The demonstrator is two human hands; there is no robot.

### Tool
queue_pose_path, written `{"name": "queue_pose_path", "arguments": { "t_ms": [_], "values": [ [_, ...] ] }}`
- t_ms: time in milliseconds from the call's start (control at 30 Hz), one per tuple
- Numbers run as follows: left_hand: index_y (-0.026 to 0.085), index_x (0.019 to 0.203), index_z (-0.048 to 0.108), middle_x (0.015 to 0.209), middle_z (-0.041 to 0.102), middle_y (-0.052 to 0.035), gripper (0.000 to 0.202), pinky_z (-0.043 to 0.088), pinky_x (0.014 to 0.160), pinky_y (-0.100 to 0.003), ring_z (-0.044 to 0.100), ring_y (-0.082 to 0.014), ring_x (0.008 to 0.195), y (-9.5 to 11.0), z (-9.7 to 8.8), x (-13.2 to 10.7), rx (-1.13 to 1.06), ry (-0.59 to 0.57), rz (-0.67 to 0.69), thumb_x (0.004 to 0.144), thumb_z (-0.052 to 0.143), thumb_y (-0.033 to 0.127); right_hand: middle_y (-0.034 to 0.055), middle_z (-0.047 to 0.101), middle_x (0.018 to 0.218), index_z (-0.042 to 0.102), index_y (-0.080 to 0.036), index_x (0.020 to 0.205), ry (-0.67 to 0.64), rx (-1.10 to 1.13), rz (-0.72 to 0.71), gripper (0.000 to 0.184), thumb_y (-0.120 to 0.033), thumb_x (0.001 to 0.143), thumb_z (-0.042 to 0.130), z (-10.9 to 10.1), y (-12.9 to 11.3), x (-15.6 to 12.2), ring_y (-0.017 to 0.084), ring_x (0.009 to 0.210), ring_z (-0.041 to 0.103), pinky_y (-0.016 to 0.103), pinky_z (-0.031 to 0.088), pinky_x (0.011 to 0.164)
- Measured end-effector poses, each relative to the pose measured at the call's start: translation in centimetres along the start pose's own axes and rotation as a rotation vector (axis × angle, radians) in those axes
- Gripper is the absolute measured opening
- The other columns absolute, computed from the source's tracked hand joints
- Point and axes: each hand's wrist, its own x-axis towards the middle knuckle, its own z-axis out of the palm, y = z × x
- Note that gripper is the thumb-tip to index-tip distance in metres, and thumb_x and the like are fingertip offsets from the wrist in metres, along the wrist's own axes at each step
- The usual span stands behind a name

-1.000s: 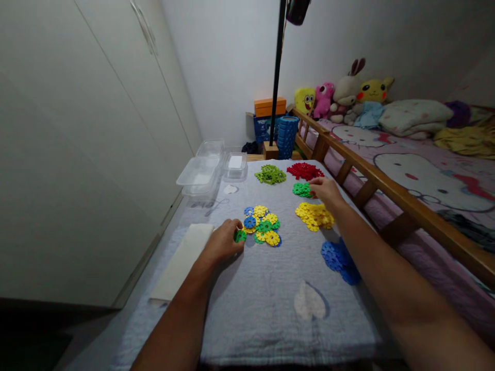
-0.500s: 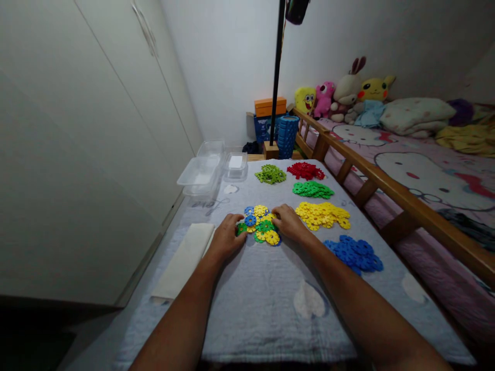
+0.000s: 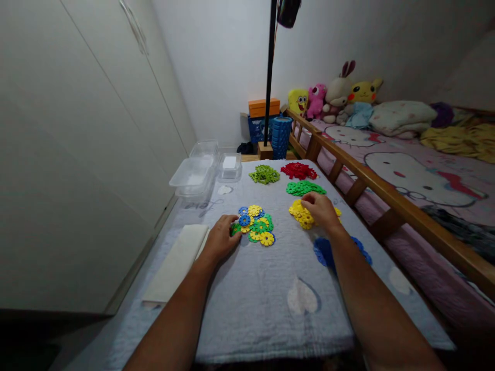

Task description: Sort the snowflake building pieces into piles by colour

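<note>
A mixed cluster of blue, yellow and green snowflake discs lies on a pale blue quilted cloth. My left hand rests at the cluster's left edge, fingers curled onto a green disc. My right hand is over the yellow pile, fingers bent down among the discs; whether they pinch one is hidden. Sorted piles lie around: dark green, red, light green and blue, partly under my right forearm.
Clear plastic tubs stand at the cloth's far left, and a folded white cloth lies on the left. A wooden bed rail runs along the right. A black pole rises at the back; white wardrobe doors fill the left.
My right hand went from the dark green pile to the mixed cluster, and has now moved right onto the yellow pile. My left hand stayed at the cluster's left edge.
</note>
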Motion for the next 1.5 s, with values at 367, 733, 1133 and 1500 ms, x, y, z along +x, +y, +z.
{"name": "queue_pose_path", "arguments": {
  "t_ms": [367,733,1133,1500],
  "values": [
    [0.019,0.115,0.062,0.112,0.066,-0.0090,0.035,0.056,0.086,-0.036,0.066,-0.0218,0.097,-0.6,0.3,0.1,-0.022,-0.012,-0.006,0.081,0.064,0.025,0.0026,0.066,0.065,0.068,-0.018,0.068,0.162,-0.173,0.227,0.009,-0.025,0.064,0.063,-4.6,6.4,1.4,0.017,0.063,0.059,0.026,0.039,0.057],
    [0.020,0.111,0.064,0.108,0.067,-0.0089,0.031,0.056,0.085,-0.036,0.066,-0.0221,0.095,-0.6,0.4,0.2,-0.028,0.001,-0.005,0.081,0.065,0.026,0.0039,0.071,0.075,0.069,-0.019,0.075,0.205,-0.273,0.067,0.012,-0.020,0.074,0.058,-3.4,3.1,-0.2,0.018,0.071,0.061,0.028,0.042,0.067],
    [0.017,0.111,0.065,0.108,0.068,-0.0104,0.033,0.052,0.094,-0.042,0.063,-0.0256,0.101,-0.4,0.4,0.0,0.024,0.000,-0.002,0.078,0.068,0.022,0.0090,0.063,0.100,0.070,-0.016,0.099,-0.311,-0.280,-0.380,0.017,-0.026,0.085,0.068,7.4,-4.3,-6.5,0.021,0.097,0.055,0.032,0.041,0.089],
    [0.021,0.110,0.065,0.109,0.069,-0.0080,0.033,0.050,0.097,-0.043,0.062,-0.0261,0.104,-0.4,0.6,0.0,0.050,0.008,0.015,0.078,0.069,0.023,0.0028,0.060,0.091,0.062,-0.018,0.087,-0.418,-0.195,-0.359,0.015,-0.023,0.077,0.073,7.0,-3.8,-7.3,0.018,0.086,0.053,0.028,0.038,0.075]
  ]
}}
